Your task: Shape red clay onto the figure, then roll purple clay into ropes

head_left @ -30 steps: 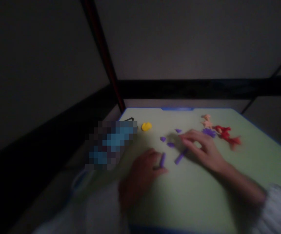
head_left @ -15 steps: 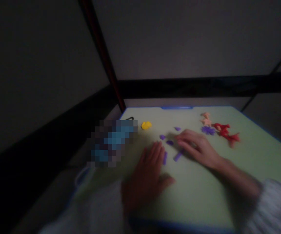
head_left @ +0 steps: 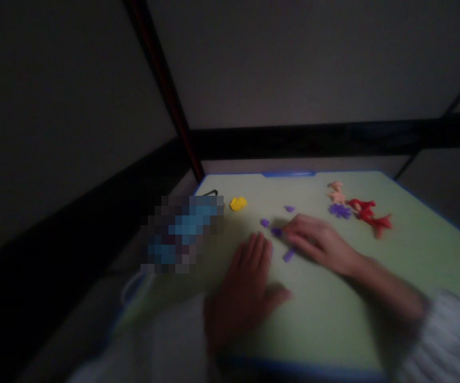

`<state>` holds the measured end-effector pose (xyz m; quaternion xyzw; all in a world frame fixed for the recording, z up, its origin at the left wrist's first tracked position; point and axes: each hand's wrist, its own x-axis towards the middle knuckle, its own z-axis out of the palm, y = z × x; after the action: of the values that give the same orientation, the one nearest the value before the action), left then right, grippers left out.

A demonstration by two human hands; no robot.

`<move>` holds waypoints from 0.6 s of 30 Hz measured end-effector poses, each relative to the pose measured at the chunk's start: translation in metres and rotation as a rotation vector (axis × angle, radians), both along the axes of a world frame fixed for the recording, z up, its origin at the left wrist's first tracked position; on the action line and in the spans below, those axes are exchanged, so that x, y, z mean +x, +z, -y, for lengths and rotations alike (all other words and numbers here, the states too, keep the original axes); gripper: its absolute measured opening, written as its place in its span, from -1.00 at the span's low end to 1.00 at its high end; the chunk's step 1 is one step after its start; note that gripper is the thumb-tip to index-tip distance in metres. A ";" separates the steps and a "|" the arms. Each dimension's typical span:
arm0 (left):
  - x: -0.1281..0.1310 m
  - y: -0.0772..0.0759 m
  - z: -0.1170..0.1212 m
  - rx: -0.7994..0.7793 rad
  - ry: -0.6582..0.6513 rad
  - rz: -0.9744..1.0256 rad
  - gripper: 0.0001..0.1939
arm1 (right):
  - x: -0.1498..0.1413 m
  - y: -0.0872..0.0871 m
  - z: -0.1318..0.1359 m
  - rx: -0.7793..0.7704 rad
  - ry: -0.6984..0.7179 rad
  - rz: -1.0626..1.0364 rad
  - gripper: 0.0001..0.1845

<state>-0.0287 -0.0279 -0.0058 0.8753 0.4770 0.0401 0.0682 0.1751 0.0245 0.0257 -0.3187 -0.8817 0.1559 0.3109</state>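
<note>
My left hand [head_left: 249, 290] lies flat on the pale board [head_left: 313, 324], palm down, thumb out to the right. Its fingers partly cover a thin purple strip, of which only a sliver shows. My right hand [head_left: 323, 243] has its thumb and fingers pinched together at the edge of a small dark purple piece [head_left: 277, 232], which looks like modelling clay. Another purple strip [head_left: 289, 255] lies slanted below the right fingertips. Farther back are two more small purple pieces, one nearer [head_left: 264, 222] and one farther [head_left: 289, 208].
Behind my left hand sits a yellow lump [head_left: 238, 203]. Toward the back right lie a peach shape [head_left: 337, 197], a purple spiky shape [head_left: 340, 211] and red shapes [head_left: 368, 214]. A blurred-out blue object [head_left: 192, 226] stands at the board's left edge. A wall rises behind.
My right hand has moved slightly left, its fingertips now at the dark purple piece. My left hand has shifted a little right, covering most of the strip beside it.
</note>
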 end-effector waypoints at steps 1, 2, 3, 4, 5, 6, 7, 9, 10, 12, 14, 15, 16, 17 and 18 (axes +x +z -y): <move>0.000 0.001 0.000 -0.013 0.001 0.000 -0.12 | 0.000 0.000 0.000 -0.007 0.003 0.014 -0.76; 0.001 0.001 0.000 -0.025 0.004 -0.001 -0.12 | 0.000 -0.001 -0.001 -0.011 0.007 0.023 -0.76; 0.001 0.002 0.000 -0.035 0.004 -0.001 -0.12 | 0.001 -0.001 -0.001 -0.014 0.009 0.030 -0.75; 0.001 0.002 0.001 -0.040 0.004 -0.001 -0.11 | 0.001 -0.002 -0.001 -0.014 0.011 0.031 -0.75; 0.001 0.002 0.001 -0.041 0.003 0.000 -0.11 | 0.001 -0.002 -0.001 -0.013 0.012 0.031 -0.75; 0.001 0.002 0.001 -0.039 0.002 0.002 -0.11 | 0.001 -0.003 -0.002 -0.013 0.014 0.029 -0.75; 0.001 0.001 0.002 -0.033 0.000 0.005 -0.11 | 0.002 -0.003 -0.002 -0.013 0.015 0.030 -0.75; 0.001 0.001 0.002 -0.025 -0.003 0.009 -0.10 | 0.002 -0.004 -0.003 -0.010 0.015 0.035 -0.74; 0.001 0.001 0.002 -0.024 -0.001 0.010 -0.10 | 0.002 -0.005 -0.003 -0.009 0.016 0.039 -0.74; 0.002 0.001 0.002 -0.027 0.005 0.007 -0.10 | 0.003 -0.005 -0.003 -0.008 0.019 0.053 -0.73; 0.002 0.002 0.001 -0.037 0.012 0.000 -0.09 | 0.003 -0.005 -0.003 -0.010 0.020 0.068 -0.72; 0.002 0.002 0.001 -0.041 0.014 -0.001 -0.09 | 0.003 -0.005 -0.003 -0.012 0.021 0.077 -0.72; 0.003 0.003 0.001 -0.045 0.015 -0.001 -0.09 | 0.003 -0.005 -0.003 -0.014 0.021 0.086 -0.71; 0.003 0.003 0.001 -0.045 0.017 0.002 -0.08 | 0.004 -0.005 -0.003 -0.015 0.021 0.093 -0.70; 0.003 0.003 0.002 -0.045 0.018 0.005 -0.08 | 0.004 -0.005 -0.003 -0.017 0.022 0.099 -0.70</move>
<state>-0.0259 -0.0295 -0.0028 0.8691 0.4856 0.0323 0.0886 0.1787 0.0275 0.0206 -0.3189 -0.8981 0.1508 0.2628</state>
